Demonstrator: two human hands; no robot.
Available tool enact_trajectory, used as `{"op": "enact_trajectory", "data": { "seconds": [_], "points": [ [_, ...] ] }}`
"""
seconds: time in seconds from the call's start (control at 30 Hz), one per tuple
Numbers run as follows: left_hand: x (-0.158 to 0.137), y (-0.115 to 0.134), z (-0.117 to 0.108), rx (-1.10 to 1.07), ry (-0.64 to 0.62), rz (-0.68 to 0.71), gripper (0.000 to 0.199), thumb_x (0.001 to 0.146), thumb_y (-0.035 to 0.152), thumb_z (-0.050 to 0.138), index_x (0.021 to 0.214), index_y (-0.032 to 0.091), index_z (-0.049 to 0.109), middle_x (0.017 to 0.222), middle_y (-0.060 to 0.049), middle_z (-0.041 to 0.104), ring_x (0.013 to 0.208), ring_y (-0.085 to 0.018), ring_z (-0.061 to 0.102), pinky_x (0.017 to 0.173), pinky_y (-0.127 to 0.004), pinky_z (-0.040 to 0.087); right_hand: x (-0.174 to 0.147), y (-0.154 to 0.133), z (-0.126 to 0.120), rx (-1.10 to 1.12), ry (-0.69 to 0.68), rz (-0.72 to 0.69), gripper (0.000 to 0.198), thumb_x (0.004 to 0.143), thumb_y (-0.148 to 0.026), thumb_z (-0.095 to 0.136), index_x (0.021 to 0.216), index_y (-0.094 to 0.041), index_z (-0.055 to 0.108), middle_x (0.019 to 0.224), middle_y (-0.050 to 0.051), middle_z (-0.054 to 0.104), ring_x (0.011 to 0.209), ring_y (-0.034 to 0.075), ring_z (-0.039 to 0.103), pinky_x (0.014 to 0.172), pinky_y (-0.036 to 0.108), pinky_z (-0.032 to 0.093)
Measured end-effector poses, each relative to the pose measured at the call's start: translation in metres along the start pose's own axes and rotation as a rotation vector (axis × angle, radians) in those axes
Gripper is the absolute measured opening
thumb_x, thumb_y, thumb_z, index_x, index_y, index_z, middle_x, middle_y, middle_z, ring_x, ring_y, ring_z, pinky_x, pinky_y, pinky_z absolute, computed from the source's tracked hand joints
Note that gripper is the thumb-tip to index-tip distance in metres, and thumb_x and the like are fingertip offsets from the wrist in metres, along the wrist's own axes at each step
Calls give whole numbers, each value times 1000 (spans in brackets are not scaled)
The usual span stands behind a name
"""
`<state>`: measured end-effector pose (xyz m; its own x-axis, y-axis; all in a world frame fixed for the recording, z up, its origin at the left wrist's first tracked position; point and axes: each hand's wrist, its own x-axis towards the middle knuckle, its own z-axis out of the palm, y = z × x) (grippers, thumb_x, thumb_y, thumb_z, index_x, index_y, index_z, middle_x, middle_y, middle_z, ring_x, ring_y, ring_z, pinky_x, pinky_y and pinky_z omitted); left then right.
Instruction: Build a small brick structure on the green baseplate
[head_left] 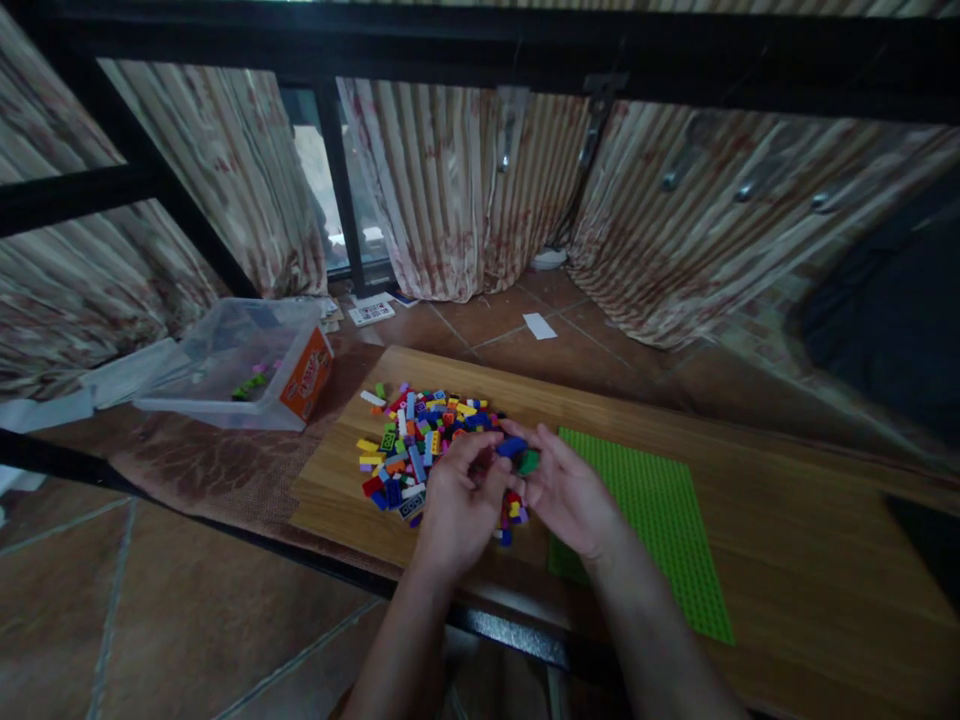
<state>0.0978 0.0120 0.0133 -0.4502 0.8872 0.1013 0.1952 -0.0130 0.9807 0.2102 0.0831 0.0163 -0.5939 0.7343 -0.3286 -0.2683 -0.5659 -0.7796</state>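
Observation:
My left hand is closed, pinching a blue toy brick between thumb and fingers. Facing it, my right hand has its fingers curled around a green brick. The two bricks are close together; whether they are joined cannot be made out. Under and left of my hands spreads a pile of loose, many-coloured bricks on a wooden board. A green studded baseplate lies on the board to the right, partly covered by my right hand and forearm.
A clear plastic bin with an orange label and a few pieces inside stands at the left. Dark metal rails edge the board. Striped curtains hang behind, and a white paper lies on the tiled floor.

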Motion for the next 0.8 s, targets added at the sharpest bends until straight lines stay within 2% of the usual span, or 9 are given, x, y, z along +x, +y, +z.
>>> {"op": "enact_trajectory", "data": {
  "seconds": [0.1,0.2,0.3,0.4,0.5,0.6,0.7,0.8],
  "points": [
    [-2,1,7,204,-33,121,26,83,16,58,107,22,67,110,-6,68,100,-20,63,87,-34,51,-12,3,-3,12,-27,-17,28,82,-43,61,101,-25,70,108,4,70,99,18,64,79,29,53],
    [-5,2,16,321,-82,189,30,80,10,56,105,22,68,108,-6,69,105,-22,61,97,-39,47,-27,6,-7,50,-17,-27,26,72,-30,72,97,-26,72,102,2,72,97,17,64,83,27,52],
    [-8,4,30,303,-137,199,30,80,9,57,105,21,68,107,-6,70,104,-22,62,96,-38,47,-42,4,-16,74,70,-47,34,63,-22,79,97,-26,73,96,0,73,92,14,65,88,26,50],
    [-13,5,48,197,-192,177,26,86,15,55,108,21,66,106,-6,69,99,-19,63,88,-33,50,-57,-2,-37,28,174,-115,39,67,-29,79,105,-26,70,105,2,72,96,16,65,90,31,51],
    [-15,3,66,196,-196,146,23,88,21,56,108,22,66,102,-6,69,92,-18,64,80,-30,51,-70,-10,-72,-125,345,-160,46,71,-41,76,112,-23,65,96,5,72,84,18,67,73,33,54],
    [-13,-4,81,318,-177,166,21,87,20,56,105,21,65,98,-5,68,90,-18,64,81,-31,51,-73,-18,-110,-315,550,-228,51,68,-48,76,107,-18,64,77,3,70,63,16,61,55,29,48],
    [-10,-12,95,474,-180,231,21,88,18,54,107,21,64,100,-6,66,95,-20,62,86,-34,50,-68,-23,-135,-500,548,-263,47,75,-50,67,109,-17,63,72,2,67,57,15,57,53,29,45],
    [-12,-17,109,630,-183,248,22,88,18,53,107,19,63,101,-8,65,98,-22,60,89,-37,49,-60,-22,-146,-827,527,-278,37,82,-43,56,107,-17,64,73,4,67,61,18,59,61,33,46]
  ]
}}
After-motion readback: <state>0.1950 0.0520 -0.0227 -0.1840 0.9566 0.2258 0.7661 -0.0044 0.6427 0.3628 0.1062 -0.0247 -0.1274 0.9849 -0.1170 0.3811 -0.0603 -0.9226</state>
